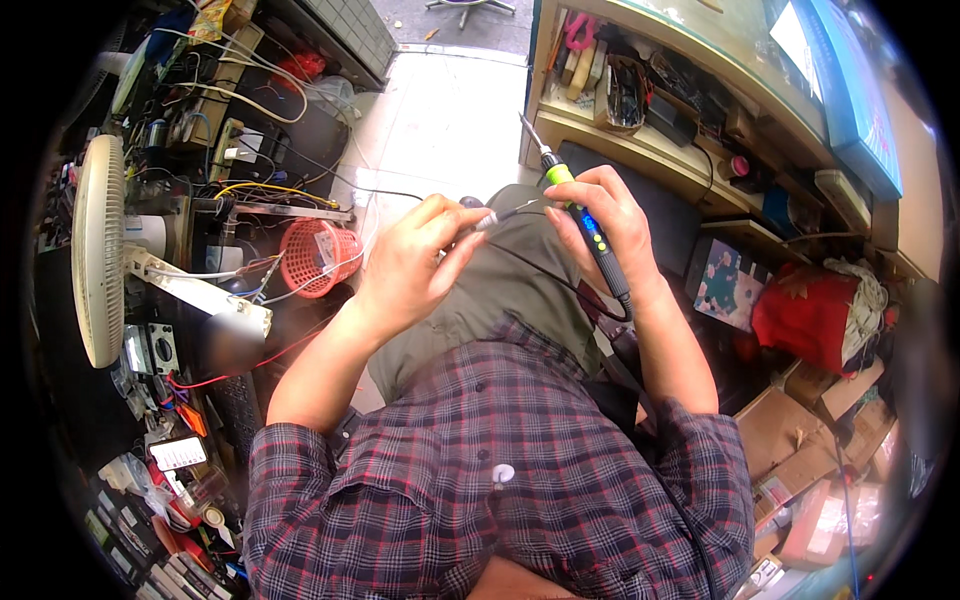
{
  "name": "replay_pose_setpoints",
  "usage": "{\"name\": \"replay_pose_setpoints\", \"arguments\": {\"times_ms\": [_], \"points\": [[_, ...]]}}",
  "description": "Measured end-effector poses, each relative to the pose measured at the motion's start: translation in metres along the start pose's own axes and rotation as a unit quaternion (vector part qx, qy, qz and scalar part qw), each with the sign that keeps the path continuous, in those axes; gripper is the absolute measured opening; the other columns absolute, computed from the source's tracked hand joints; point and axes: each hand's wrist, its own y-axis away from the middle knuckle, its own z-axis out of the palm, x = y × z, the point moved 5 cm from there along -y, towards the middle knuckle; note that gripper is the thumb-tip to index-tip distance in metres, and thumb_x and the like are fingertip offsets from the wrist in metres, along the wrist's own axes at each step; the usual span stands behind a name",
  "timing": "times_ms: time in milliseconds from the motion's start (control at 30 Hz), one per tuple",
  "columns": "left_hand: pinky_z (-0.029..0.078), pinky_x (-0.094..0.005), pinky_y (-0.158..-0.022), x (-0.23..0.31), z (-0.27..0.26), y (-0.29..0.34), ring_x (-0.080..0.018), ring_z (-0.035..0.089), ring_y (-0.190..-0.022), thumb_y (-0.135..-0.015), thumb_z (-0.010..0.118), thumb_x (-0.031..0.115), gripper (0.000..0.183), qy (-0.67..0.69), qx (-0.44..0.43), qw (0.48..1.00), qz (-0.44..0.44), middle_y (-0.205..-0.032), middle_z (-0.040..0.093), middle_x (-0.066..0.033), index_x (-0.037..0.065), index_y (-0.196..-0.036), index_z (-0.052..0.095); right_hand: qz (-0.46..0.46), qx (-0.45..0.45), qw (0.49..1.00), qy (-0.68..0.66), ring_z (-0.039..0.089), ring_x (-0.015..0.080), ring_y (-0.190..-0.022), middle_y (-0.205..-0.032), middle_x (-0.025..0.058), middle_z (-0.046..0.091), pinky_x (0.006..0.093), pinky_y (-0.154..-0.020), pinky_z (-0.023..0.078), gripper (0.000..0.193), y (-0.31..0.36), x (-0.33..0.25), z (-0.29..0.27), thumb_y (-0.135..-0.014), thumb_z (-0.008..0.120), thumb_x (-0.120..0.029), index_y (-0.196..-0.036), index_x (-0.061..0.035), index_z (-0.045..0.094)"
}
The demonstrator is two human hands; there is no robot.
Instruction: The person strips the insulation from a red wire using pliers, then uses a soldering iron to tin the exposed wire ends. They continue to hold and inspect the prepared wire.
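In my right hand (622, 222) is a soldering iron (607, 262), black with a green collar, its metal tip pointing up and away to the left. A dark cord leaves the iron's lower end and loops back over my lap. My left hand (410, 255) pinches a cable end (487, 221) with a pale sleeve, its thin end pointing right toward my right hand. The iron's tip stands apart from the cable end. What else the left fingers cover is hidden. Both hands are held above my lap.
A white fan (100, 250) stands at the left beside a pink basket (318, 258) and tangled wires. A glass-topped cabinet (690, 50) with filled shelves is at the far right. Nearer lie a red bag (805, 315) and cardboard boxes (790, 420). A phone (179, 454) lies among clutter at near left.
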Motion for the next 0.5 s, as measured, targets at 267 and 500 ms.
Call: {"name": "replay_pose_setpoints", "arguments": {"times_ms": [267, 500], "points": [[0.05, -0.031, -0.071, -0.012, 0.005, 0.013, -0.0166, 0.063, -0.076, -0.108, 0.069, 0.02, 0.031, 0.131, -0.066, 0.978, -0.146, -0.086, 0.065, -0.0087, -0.001, -0.13, 0.074, 0.016, -0.012, 1.0, -0.02, 0.069, 0.0292, -0.084, -0.099, 0.0121, 0.065, 0.0395, -0.073, 0.056, 0.028, 0.001, 0.001, 0.004, -0.09, 0.084, -0.004, -0.116, -0.0096, 0.075], [0.043, -0.0214, -0.065, -0.019, 0.02, 0.024, -0.0043, 0.053, -0.07, -0.116, 0.058, 0.03, 0.038, 0.363, -0.123, 0.876, -0.294, -0.084, 0.06, 0.0056, 0.002, -0.137, 0.073, 0.036, -0.025, 0.998, -0.038, 0.07, 0.0298, -0.085, -0.099, 0.0124, 0.066, 0.0402, -0.074, 0.056, 0.026, 0.002, -0.001, 0.005, -0.091, 0.083, -0.005, -0.116, -0.0085, 0.075]]}}
